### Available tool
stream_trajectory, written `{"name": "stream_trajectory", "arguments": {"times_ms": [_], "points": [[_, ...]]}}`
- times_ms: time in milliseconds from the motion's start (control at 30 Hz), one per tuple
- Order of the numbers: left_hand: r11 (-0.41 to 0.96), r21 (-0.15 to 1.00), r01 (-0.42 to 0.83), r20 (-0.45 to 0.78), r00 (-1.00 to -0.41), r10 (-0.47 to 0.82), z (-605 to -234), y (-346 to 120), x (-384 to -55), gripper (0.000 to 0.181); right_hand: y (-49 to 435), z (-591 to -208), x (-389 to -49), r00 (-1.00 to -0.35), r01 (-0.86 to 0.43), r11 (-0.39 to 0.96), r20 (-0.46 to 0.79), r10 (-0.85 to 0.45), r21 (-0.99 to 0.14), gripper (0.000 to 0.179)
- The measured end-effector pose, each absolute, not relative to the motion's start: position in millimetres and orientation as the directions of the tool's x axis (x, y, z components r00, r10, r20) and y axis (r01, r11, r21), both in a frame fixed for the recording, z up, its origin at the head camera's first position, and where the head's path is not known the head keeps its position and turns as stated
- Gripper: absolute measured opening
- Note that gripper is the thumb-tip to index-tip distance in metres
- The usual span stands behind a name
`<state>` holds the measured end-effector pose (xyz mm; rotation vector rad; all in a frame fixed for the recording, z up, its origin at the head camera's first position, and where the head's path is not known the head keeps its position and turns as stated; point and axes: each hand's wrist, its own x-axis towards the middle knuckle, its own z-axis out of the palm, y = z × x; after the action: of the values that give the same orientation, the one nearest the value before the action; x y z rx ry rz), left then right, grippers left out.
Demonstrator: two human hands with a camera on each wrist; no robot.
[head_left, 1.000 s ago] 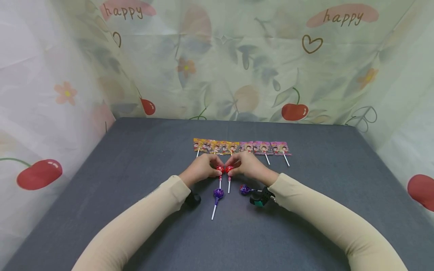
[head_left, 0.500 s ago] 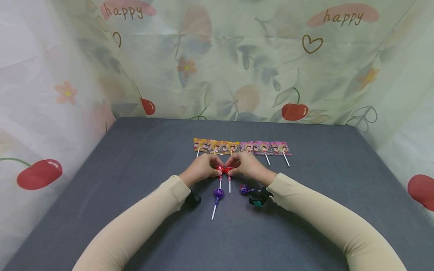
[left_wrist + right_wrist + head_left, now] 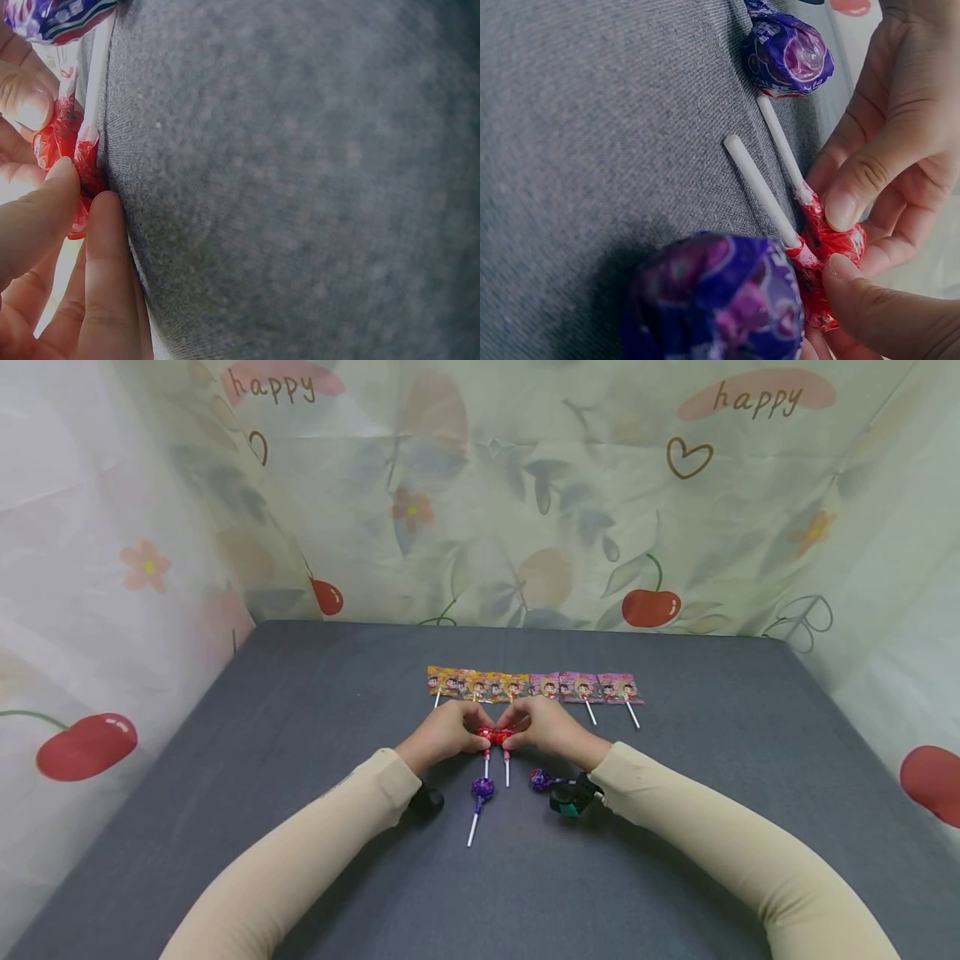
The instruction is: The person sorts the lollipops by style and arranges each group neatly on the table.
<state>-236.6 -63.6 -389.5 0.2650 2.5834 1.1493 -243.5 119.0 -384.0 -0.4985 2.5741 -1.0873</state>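
Note:
Two red-wrapped lollipops lie side by side on the dark grey table, heads against each other and white sticks toward the person. My left hand (image 3: pixel 450 731) pinches the head of the left red lollipop (image 3: pixel 847 241) between thumb and fingers. The right red lollipop (image 3: pixel 804 259) is held likewise by my right hand (image 3: pixel 553 724). Just below the left one's stick lies a purple lollipop (image 3: pixel 483 789), its stick pointing toward the person. Another purple lollipop (image 3: pixel 541 779) rests near the right wrist, its stick partly hidden by the wrist camera.
Behind the hands runs a row of flat-wrapped lollipops, several yellow packets (image 3: pixel 477 683) on the left and purple-pink packets (image 3: pixel 579 687) on the right. My hands hide some of their sticks. A patterned curtain (image 3: pixel 495 527) encloses the table (image 3: pixel 337 668) at the back and sides.
The right hand has shifted slightly left with its red lollipop, and the small gap between the two red heads has closed. The left hand and the other lollipops have stayed put.

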Motion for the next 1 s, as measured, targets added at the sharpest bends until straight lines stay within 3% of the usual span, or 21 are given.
{"name": "stream_trajectory", "arguments": {"times_ms": [1000], "points": [[0.670,0.741,0.043,-0.206,-0.935,0.288,-390.7,-63.7,-238.3,0.014,116.9,-385.0,-243.0,-0.893,-0.185,0.641,-0.145,-0.426,-0.745,0.023]]}}
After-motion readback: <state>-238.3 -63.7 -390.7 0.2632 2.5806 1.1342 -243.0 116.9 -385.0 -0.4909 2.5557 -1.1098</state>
